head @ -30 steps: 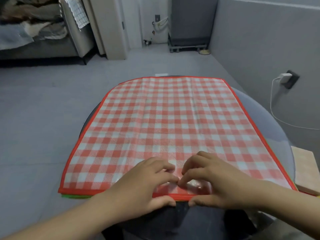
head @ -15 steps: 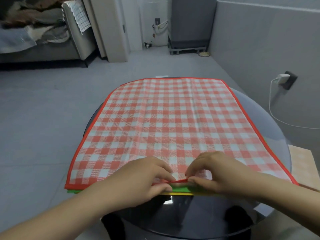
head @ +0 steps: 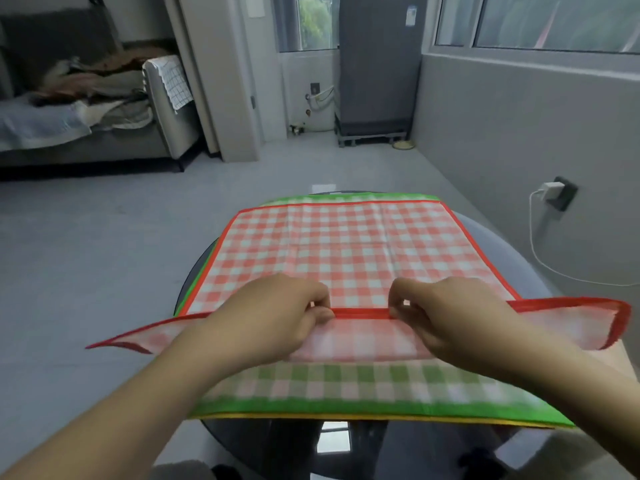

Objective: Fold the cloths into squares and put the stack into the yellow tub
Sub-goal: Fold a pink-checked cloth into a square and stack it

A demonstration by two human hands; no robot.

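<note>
Left hand [head: 277,313] and right hand [head: 446,313] pinch the near hem of the red checked cloth [head: 346,251], lifted off the green checked cloth [head: 346,386] on the round dark glass counter [head: 519,237]; fingers partly hidden, a yellow edge barely showing beneath.

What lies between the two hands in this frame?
In the head view, only the red-checked cloth's lifted red hem spans between left hand and right hand.
</note>
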